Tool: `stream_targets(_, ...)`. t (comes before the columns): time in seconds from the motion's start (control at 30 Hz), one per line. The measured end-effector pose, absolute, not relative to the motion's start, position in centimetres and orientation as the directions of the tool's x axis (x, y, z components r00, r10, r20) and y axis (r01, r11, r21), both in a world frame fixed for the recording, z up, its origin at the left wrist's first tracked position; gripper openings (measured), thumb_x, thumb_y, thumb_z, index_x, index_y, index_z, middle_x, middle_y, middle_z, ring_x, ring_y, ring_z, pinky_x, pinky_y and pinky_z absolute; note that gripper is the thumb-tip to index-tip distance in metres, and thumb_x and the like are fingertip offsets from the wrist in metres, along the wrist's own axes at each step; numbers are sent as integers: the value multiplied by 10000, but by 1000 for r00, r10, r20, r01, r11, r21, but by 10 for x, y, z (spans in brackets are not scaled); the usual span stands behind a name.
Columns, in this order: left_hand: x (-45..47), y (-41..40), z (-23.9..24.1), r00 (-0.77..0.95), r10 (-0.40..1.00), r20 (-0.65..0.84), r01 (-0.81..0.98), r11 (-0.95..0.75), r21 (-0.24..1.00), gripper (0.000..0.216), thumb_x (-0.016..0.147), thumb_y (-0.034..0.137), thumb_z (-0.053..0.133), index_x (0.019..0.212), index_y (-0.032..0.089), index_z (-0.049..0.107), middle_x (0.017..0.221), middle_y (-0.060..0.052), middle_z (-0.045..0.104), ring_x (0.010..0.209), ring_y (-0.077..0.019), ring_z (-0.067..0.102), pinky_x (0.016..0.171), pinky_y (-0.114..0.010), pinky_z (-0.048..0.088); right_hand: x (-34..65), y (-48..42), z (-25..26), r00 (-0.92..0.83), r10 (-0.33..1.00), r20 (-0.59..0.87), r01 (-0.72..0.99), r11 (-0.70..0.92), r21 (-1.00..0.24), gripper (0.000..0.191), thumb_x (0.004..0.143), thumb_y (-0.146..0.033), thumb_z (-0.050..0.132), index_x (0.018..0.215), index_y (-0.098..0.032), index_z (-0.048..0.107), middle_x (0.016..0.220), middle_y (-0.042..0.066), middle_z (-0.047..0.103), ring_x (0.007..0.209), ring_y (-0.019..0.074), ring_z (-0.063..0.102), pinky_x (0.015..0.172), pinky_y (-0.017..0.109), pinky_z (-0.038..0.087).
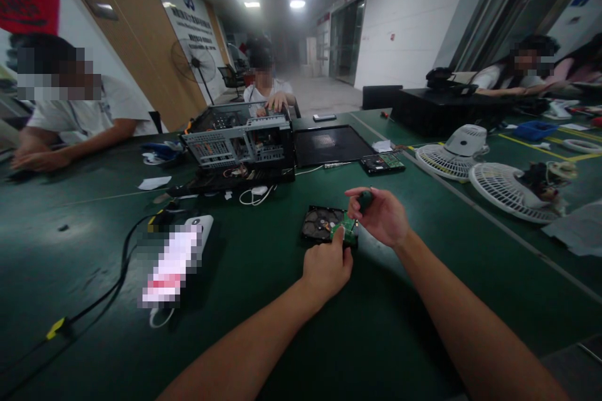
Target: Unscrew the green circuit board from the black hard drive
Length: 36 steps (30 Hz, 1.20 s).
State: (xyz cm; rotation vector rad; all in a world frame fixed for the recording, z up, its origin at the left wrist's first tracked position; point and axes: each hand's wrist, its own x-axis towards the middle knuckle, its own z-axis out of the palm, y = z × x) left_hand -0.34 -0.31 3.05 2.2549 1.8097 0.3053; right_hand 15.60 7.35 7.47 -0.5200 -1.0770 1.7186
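A hard drive lies on the green table with its underside and green circuit board turned up. My left hand is closed at its near edge, with the index finger pressing on the board and the thumb by the near right corner. In my right hand is a screwdriver, its dark handle pinched between the fingers. The shaft points down at the right side of the circuit board; whether the tip sits in a screw is too small to tell.
An opened computer case stands ahead, a person's hand on top. Beyond my hands are a black panel and another drive. A phone and black cable lie left, fan parts right.
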Motion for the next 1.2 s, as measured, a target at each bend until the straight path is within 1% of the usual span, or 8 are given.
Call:
stream_targets(0.13, -3, -2, 32, 216, 976, 6, 929, -207, 307, 538, 992, 392, 455, 1499, 220, 410, 935, -120, 763, 834, -330, 751, 770, -433, 546, 159, 75, 75, -398, 908, 133, -513, -100, -853, 214, 850, -366, 596, 874, -191, 716, 843, 53, 647, 732, 181, 580, 724, 337, 482)
stream_targets(0.27, -3, -3, 32, 218, 976, 6, 928, -209, 309, 540, 992, 386, 455, 1501, 216, 398, 927, -119, 762, 833, -331, 751, 766, -436, 549, 162, 74, 74, -443, 886, 138, -501, -117, -858, 164, 813, -340, 662, 919, -215, 669, 868, 44, 672, 783, 193, 612, 758, 338, 485)
stream_targets(0.43, -3, -4, 32, 216, 976, 19, 931, -211, 299, 530, 990, 376, 459, 1491, 209, 412, 929, -122, 763, 828, -330, 754, 762, -438, 554, 163, 73, 73, -473, 867, 155, -477, -104, -873, 247, 819, -333, 639, 1023, -211, 708, 769, 23, 606, 705, 176, 552, 696, 325, 454)
stream_targets(0.57, -3, -3, 34, 219, 976, 3, 930, -210, 302, 543, 994, 377, 466, 1504, 205, 397, 960, -130, 763, 853, -327, 754, 781, -434, 550, 163, 75, 74, -456, 880, 135, -493, -123, -861, 306, 857, -405, 560, 952, -183, 748, 709, 23, 544, 656, 172, 500, 656, 334, 445)
stream_targets(0.7, -4, -3, 36, 226, 974, -5, 926, -213, 311, 542, 997, 380, 456, 1508, 208, 395, 955, -126, 764, 856, -329, 751, 785, -438, 549, 163, 75, 75, -442, 885, 149, -511, -111, -852, 204, 835, -367, 597, 843, -198, 711, 770, 36, 585, 709, 179, 541, 707, 342, 463)
stream_targets(0.83, -4, -3, 34, 216, 976, 8, 928, -208, 307, 542, 990, 376, 462, 1504, 214, 400, 929, -116, 763, 834, -328, 752, 774, -437, 552, 166, 74, 75, -475, 866, 155, -510, -127, -851, 151, 786, -328, 684, 874, -206, 668, 897, 54, 649, 819, 200, 602, 791, 357, 478)
stream_targets(1.0, -3, -3, 30, 214, 977, 6, 931, -206, 300, 543, 991, 377, 466, 1503, 207, 399, 937, -117, 762, 843, -322, 752, 784, -431, 552, 165, 72, 74, -481, 857, 184, -504, -99, -858, 200, 777, -294, 715, 963, -224, 688, 787, 16, 607, 713, 169, 548, 709, 325, 449)
stream_targets(1.2, -4, -3, 30, 216, 976, 9, 930, -209, 303, 537, 999, 396, 448, 1500, 209, 400, 950, -124, 765, 840, -328, 753, 771, -432, 551, 160, 70, 76, -454, 876, 164, -518, -109, -849, 245, 850, -378, 612, 905, -185, 752, 752, 31, 573, 689, 162, 506, 688, 329, 445)
